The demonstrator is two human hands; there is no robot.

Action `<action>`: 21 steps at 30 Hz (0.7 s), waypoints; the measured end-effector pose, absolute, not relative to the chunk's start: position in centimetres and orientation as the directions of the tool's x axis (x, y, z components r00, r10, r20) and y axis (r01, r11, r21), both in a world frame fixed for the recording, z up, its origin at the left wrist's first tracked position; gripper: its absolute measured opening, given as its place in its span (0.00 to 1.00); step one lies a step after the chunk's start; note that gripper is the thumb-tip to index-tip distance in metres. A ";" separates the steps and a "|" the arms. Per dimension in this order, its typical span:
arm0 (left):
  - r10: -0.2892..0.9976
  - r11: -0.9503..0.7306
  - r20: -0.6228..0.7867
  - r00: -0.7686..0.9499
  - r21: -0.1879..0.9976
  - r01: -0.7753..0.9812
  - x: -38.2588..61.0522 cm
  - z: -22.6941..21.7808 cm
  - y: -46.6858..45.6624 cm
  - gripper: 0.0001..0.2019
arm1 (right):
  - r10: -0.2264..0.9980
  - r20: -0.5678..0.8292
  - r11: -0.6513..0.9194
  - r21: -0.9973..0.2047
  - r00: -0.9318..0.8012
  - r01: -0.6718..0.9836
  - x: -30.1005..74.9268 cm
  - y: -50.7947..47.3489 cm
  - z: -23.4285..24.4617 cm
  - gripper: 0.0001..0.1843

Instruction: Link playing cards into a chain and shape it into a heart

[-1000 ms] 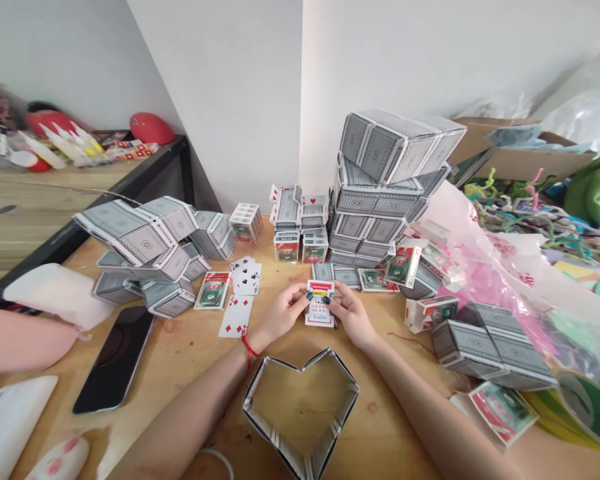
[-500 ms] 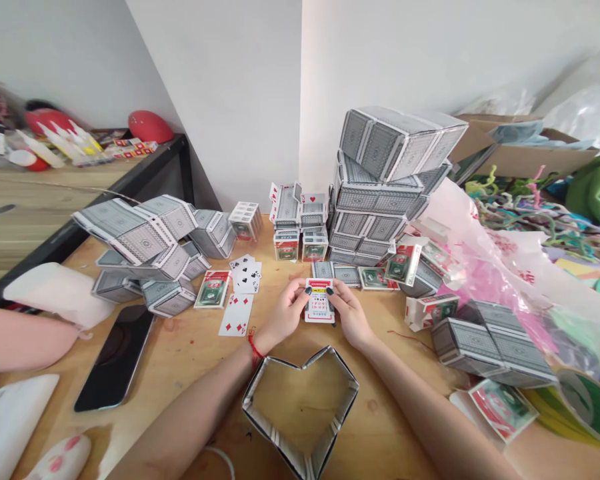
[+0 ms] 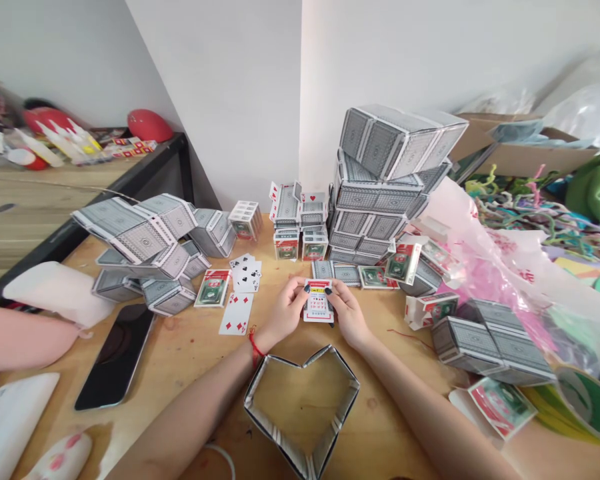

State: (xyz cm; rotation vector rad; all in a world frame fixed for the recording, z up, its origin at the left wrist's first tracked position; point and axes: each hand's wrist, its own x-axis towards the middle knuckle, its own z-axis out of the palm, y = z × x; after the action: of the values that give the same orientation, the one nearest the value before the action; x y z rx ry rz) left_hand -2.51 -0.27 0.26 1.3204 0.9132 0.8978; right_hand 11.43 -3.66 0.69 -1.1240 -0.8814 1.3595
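Observation:
My left hand (image 3: 283, 312) and my right hand (image 3: 349, 315) together pinch a small red and white card pack (image 3: 318, 303) held upright just above the wooden table (image 3: 190, 360). Both hands have their fingertips closed on the pack's top edges. Right below my wrists lies a heart-shaped frame (image 3: 303, 407) folded from grey-backed cards. Loose face-up playing cards (image 3: 240, 293) lie to the left of my left hand.
Folded grey card blocks are stacked behind the hands (image 3: 385, 180), at the left (image 3: 140, 247) and at the right (image 3: 490, 343). A black phone (image 3: 115, 357) lies at the left. A pink plastic bag (image 3: 480, 267) and a tape roll (image 3: 593, 403) sit right. Another person's arm (image 3: 20, 337) enters from the left.
Both hands have lifted the card pack slightly farther from me; otherwise nothing has moved.

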 end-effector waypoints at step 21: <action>0.929 0.009 0.006 0.370 0.999 -0.039 -2.3 0.3 -0.4 0.05 | 0.981 -0.080 -0.050 -0.985 0.174 -0.167 11.4 -3.6 0.5 0.11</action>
State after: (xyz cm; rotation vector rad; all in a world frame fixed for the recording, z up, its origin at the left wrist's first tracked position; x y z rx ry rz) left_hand -2.27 -0.42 0.33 1.3346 0.8997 0.9439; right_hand 11.41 -3.63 0.55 -1.2164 -0.9263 1.1938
